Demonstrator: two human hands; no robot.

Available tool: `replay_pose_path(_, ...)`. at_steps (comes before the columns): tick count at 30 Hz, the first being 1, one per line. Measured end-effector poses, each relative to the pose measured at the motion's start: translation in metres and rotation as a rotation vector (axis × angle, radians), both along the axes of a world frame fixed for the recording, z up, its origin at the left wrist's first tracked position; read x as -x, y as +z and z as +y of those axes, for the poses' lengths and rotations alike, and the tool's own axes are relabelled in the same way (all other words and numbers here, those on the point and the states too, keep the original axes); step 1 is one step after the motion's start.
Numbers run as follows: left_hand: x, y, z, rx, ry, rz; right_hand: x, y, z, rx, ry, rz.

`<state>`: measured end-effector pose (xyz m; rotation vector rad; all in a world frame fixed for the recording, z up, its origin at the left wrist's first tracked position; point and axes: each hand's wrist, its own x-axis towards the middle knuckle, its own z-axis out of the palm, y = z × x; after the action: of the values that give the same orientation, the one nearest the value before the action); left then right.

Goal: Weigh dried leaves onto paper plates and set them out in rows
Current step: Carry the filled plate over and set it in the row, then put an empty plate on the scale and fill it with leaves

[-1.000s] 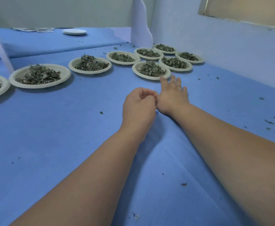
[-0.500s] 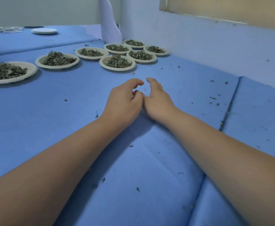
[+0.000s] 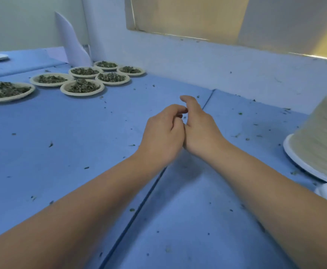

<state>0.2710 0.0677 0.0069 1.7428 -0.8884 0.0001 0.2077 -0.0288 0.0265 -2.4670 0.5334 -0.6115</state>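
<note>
In the head view the left hand [image 3: 162,133] and right hand [image 3: 201,129] are pressed side by side, well left of the stack of empty paper plates [image 3: 320,136], the left's fingers curled toward the right's raised thumb — whether either pinches a scrap I cannot tell. The filled plates [image 3: 82,87] of dried leaves [image 3: 5,89] sit in two rows far left of that stack and further back. This looks like the gap between plates — next, probably, a reach right to the stack, peeling off just one.
</note>
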Motion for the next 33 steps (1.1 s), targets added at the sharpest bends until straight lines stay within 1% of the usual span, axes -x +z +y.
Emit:
replay_pose_path(9, 0.123, 0.03, -0.051, 0.064, -0.197, -0.008, 0.139, 0.024, -0.035, 0.053, -0.121, -0.118)
replay_pose_path(14, 0.189, 0.038, -0.078, 0.126, -0.317, -0.004, 0.225, 0.024, -0.048, 0.052, -0.281, -0.194)
replay_pose_path(20, 0.25, 0.042, -0.115, 0.138, -0.435, -0.086, 0.319, 0.019, -0.064, 0.104, -0.453, -0.255)
replay_pose_path(22, 0.261, 0.041, -0.127, 0.141, -0.426, -0.189, 0.342, 0.013, -0.07, 0.071, -0.488, -0.266)
replay_pose_path(25, 0.266, 0.042, -0.144, 0.088, -0.351, -0.473, 0.367, -0.002, -0.083, 0.054, -0.539, -0.258)
replay_pose_path(28, 0.265, 0.055, -0.16, -0.029, -0.29, -0.671, 0.383, -0.016, -0.093, 0.066, -0.594, -0.226)
replay_pose_path(30, 0.263, 0.066, -0.174, -0.133, -0.253, -0.741, 0.388, -0.021, -0.097, 0.08, -0.601, -0.197)
replay_pose_path(33, 0.26, 0.075, -0.19, -0.288, -0.204, -0.778, 0.391, -0.026, -0.1, 0.116, -0.612, -0.165)
